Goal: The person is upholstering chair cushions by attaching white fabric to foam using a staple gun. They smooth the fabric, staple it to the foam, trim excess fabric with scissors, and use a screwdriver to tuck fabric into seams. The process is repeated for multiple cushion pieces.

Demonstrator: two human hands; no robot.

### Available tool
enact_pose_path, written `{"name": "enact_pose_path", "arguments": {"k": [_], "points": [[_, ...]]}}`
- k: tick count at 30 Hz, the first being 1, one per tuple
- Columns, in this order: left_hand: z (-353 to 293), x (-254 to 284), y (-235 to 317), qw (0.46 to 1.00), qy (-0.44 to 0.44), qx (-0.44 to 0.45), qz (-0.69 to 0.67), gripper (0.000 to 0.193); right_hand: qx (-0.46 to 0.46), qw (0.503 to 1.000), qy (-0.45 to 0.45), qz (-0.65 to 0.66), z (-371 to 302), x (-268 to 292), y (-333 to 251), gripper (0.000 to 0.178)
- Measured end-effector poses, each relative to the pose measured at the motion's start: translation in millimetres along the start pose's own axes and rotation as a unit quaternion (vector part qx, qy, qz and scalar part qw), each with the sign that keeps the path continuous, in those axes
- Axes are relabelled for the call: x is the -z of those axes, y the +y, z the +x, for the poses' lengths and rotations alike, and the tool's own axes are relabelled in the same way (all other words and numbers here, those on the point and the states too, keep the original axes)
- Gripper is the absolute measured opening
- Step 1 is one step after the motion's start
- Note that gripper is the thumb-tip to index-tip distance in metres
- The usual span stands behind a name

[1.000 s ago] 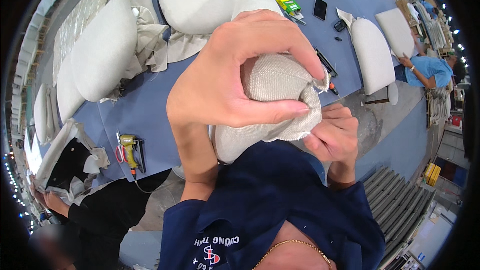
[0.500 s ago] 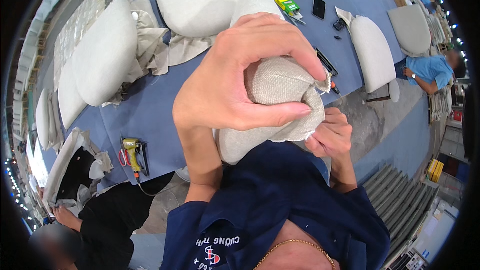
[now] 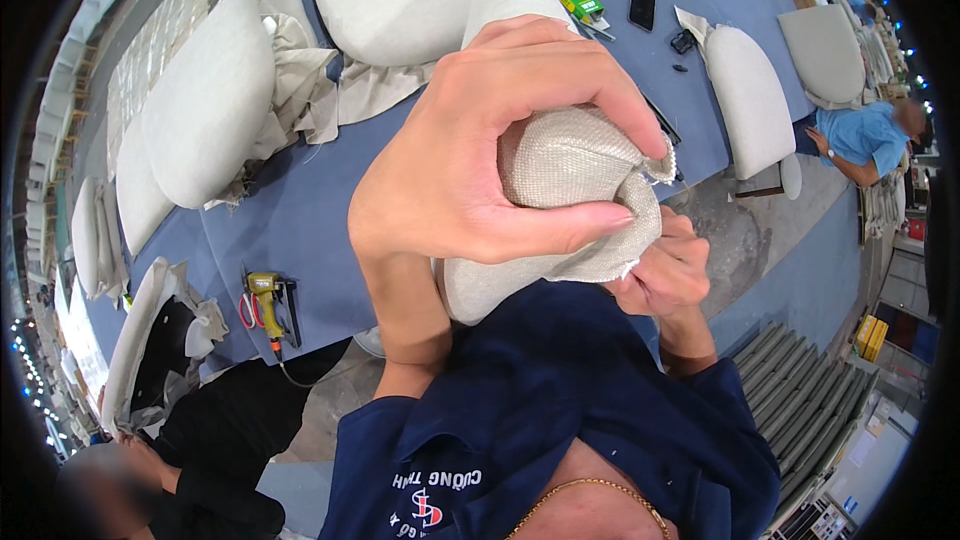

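Note:
A cushion [image 3: 570, 160] covered in beige woven fabric stands on end before my chest, its narrow end toward me. My left hand [image 3: 450, 140] wraps over that end, thumb on the near side and fingers on the far side, both pressing at the folded cloth. Low on the right, my right hand [image 3: 668, 265] is closed with its fingertips pinched on the loose, frayed edge of the cover [image 3: 630, 240]. Between my left thumb and fingertips the fabric forms a fold with an open flap. The cushion's far side is hidden.
On the blue table [image 3: 310, 200] lie a yellow-green staple gun [image 3: 268, 302] with a hose, red-handled scissors [image 3: 248, 310], a phone [image 3: 642, 8] and a small box [image 3: 580, 0]. Covered cushions [image 3: 210, 100] stand around. A person [image 3: 210, 450] holds another cushion at lower left.
My hands and the cushion have shifted slightly right, with the same grip. At lower left the other person's hand and cushion have moved a little. A dark tool behind my left fingertips is more hidden.

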State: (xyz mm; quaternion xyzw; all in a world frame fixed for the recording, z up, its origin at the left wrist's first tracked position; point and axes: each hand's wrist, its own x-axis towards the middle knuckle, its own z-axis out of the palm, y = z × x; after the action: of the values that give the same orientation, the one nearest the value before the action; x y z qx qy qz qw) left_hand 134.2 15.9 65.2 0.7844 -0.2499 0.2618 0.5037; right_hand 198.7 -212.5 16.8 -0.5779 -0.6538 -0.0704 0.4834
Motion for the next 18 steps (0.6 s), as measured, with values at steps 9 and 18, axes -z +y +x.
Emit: {"name": "enact_pose_path", "arguments": {"k": [9, 18], "points": [[-6, -5, -3, 0.999, 0.017, -0.002, -0.030, 0.041, -0.035, 0.999, -0.006, -0.010, 5, 2, -9, 0.010], [-11, 3, 6, 1.000, 0.005, 0.025, -0.006, 0.039, -0.091, 0.992, 0.002, 0.085, 16, -3, -14, 0.011]]}}
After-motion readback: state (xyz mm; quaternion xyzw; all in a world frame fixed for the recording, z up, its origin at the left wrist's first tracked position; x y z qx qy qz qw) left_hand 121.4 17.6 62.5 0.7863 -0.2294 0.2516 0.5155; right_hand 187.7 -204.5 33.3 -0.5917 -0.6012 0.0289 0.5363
